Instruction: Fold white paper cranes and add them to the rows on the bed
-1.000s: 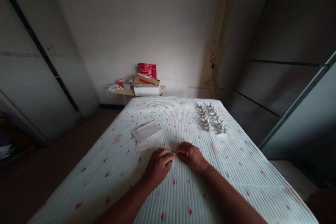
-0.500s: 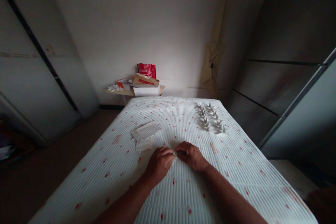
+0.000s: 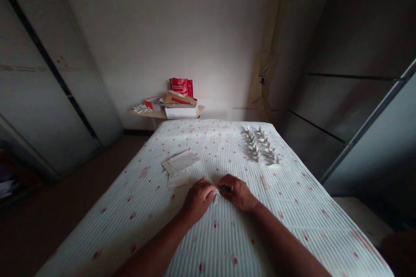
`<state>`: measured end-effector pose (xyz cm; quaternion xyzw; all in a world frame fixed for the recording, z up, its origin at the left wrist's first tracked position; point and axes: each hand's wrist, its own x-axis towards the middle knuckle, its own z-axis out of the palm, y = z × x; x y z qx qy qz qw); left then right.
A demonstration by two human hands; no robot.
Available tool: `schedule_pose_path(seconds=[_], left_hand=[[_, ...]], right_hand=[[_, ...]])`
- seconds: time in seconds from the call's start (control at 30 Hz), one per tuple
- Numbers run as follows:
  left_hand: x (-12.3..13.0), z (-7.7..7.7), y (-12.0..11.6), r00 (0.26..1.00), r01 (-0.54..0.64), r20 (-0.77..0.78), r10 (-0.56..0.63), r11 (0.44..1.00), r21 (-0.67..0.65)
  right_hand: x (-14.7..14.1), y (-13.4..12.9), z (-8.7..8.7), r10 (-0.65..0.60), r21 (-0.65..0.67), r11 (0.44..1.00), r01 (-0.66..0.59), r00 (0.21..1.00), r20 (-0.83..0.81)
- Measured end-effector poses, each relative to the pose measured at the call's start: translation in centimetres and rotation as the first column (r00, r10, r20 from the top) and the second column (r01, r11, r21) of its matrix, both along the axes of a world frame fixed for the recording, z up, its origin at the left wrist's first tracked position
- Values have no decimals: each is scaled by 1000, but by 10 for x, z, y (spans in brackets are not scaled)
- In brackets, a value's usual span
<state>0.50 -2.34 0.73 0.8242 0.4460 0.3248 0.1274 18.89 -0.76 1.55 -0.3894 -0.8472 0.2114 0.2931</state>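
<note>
My left hand (image 3: 200,199) is closed on a small folded piece of paper (image 3: 216,197), whose pale edge shows past the thumb. My right hand (image 3: 238,191) faces it with curled fingers, its fingertips pinched at the paper's right side. Much of the paper is hidden by the fingers. Beyond the left hand lie printed paper sheets (image 3: 180,162), overlapping on the quilted bedspread (image 3: 208,242). Several folded paper cranes (image 3: 254,147) stand in two rows at the far right of the bed.
Behind the bed a small table (image 3: 156,114) holds a white box (image 3: 182,113), a red bag (image 3: 179,86) and a pile of white folded pieces (image 3: 141,108). Dark cabinets (image 3: 325,108) stand on the right, pale wardrobe doors (image 3: 42,95) on the left.
My left hand's fingers have shifted slightly, and more of the folded paper shows below the thumb. The right hand has hardly moved. Sheets and cranes lie as before.
</note>
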Motion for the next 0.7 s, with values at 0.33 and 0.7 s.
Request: schedule_pose_path(seconds=[0.33,0.7], left_hand=[[3,-4,7,997,-60,-54,59,998,-28],[4,-7,7,991,-105,-84,102,994,-36]], right_hand=[[0,-3,5,-6,-32,999,6,1000,-11],[-5,-8,11,-54,24,998,52,994,93]])
